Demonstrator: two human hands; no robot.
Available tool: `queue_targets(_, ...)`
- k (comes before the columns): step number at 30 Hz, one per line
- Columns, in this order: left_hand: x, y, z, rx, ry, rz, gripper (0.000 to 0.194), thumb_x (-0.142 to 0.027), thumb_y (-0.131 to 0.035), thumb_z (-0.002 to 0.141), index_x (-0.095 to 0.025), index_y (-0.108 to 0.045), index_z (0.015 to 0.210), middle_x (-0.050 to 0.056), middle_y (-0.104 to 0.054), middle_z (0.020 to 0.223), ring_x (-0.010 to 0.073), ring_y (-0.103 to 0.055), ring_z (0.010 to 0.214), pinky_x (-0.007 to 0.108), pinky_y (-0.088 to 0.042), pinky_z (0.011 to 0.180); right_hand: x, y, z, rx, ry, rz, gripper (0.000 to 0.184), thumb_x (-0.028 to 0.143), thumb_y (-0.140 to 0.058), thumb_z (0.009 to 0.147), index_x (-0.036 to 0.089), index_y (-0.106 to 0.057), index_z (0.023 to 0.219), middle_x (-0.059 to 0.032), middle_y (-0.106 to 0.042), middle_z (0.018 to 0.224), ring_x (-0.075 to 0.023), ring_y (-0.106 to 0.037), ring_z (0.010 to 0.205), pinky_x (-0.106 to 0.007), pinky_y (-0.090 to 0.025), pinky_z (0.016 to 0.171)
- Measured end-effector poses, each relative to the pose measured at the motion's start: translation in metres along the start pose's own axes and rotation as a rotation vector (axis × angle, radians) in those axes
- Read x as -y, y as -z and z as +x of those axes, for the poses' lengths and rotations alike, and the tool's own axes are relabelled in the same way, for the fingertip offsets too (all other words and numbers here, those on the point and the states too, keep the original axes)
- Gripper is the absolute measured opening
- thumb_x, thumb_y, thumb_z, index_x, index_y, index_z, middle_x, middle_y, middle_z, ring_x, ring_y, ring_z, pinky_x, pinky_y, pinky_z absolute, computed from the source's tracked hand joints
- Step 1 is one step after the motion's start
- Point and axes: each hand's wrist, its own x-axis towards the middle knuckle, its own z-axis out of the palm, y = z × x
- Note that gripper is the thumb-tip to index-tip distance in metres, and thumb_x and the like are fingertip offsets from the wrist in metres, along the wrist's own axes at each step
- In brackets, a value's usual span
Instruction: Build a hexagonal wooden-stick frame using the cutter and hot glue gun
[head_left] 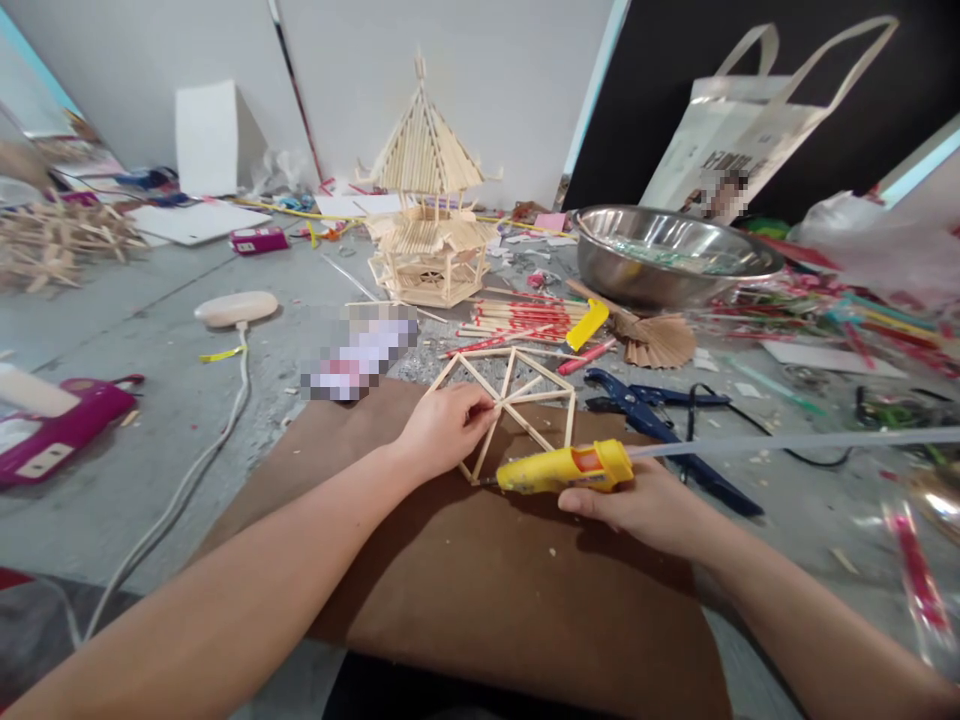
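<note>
Head view: yellow glue gun (564, 470) at wooden stick frame (528, 397).

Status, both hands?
Left hand: fingers on wooden stick frame. Right hand: holding yellow glue gun, nozzle at frame's near corner. Nothing blocking.

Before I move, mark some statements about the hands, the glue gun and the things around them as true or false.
1. The right hand holds the yellow glue gun. True.
2. The left hand is inside the steel bowl. False: its fingers are at the middle of the stick frame.
3. The glue gun's nozzle is at the frame's near corner. True.
4. The blue tool lies to the left of the frame. False: it lies to the right.
5. The stick pagoda stands beyond the frame. True.
6. The steel bowl is upside down. False: it sits with its open side up.
</note>
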Motion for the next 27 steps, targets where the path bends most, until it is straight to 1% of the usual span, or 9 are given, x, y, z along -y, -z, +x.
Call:
queue_targets(5,-0.0007,0.0005,0.0002,0.019,0.005,-0.001,0.011,-0.021,-0.048,0.075,-0.015,-0.056,0.069,0.0,-0.058,0.069,0.0099,-0.051,0.064,0.021,-0.038,0.058,0.0003,-0.0027,0.0012,-0.002,-0.003,-0.003,0.033,0.044,-0.063,0.059,0.019,-0.065,0.08,0.0005,-0.06,0.064,-0.014,-0.054,0.058,-0.027,-0.043,0.055)
queue_targets(10,-0.0004,0.0004,0.0007,0.016,-0.008,-0.002,0.01,-0.021,-0.049,0.074,-0.015,-0.056,0.069,0.0,-0.058,0.068,0.0095,-0.051,0.063,0.02,-0.037,0.058,-0.003,-0.0027,0.002,0.002,0.022,0.009,0.032,0.043,-0.063,0.059,0.019,-0.065,0.08,-0.0005,-0.063,0.071,-0.0156,-0.056,0.063,-0.029,-0.045,0.061)
queue_targets(15,-0.0006,-0.0006,0.0006,0.024,0.005,0.006,0.011,-0.021,-0.049,0.074,-0.015,-0.056,0.069,0.0,-0.058,0.067,0.0092,-0.05,0.061,0.02,-0.036,0.056,-0.0078,-0.0046,0.0035,0.002,0.038,0.016,0.029,0.041,-0.063,0.059,0.02,-0.066,0.079,0.0,-0.062,0.069,-0.0152,-0.055,0.062,-0.028,-0.044,0.059)
queue_targets(20,-0.0002,-0.0022,0.0011,0.058,0.04,0.008,0.012,-0.022,-0.049,0.074,-0.015,-0.057,0.069,0.0,-0.058,0.067,0.0093,-0.05,0.06,0.019,-0.036,0.055,-0.008,-0.0054,0.004,-0.009,0.04,0.0,0.029,0.042,-0.063,0.06,0.019,-0.066,0.078,0.0009,-0.06,0.062,-0.0137,-0.053,0.057,-0.026,-0.043,0.054)
queue_targets(27,0.0005,-0.0026,0.0012,0.064,0.024,-0.001,0.011,-0.021,-0.049,0.074,-0.015,-0.057,0.068,-0.001,-0.058,0.065,0.0087,-0.05,0.059,0.019,-0.036,0.055,-0.0075,-0.004,0.0032,-0.007,0.028,-0.031,0.031,0.044,-0.062,0.06,0.02,-0.065,0.079,0.0007,-0.06,0.064,-0.0135,-0.053,0.058,-0.025,-0.042,0.053)
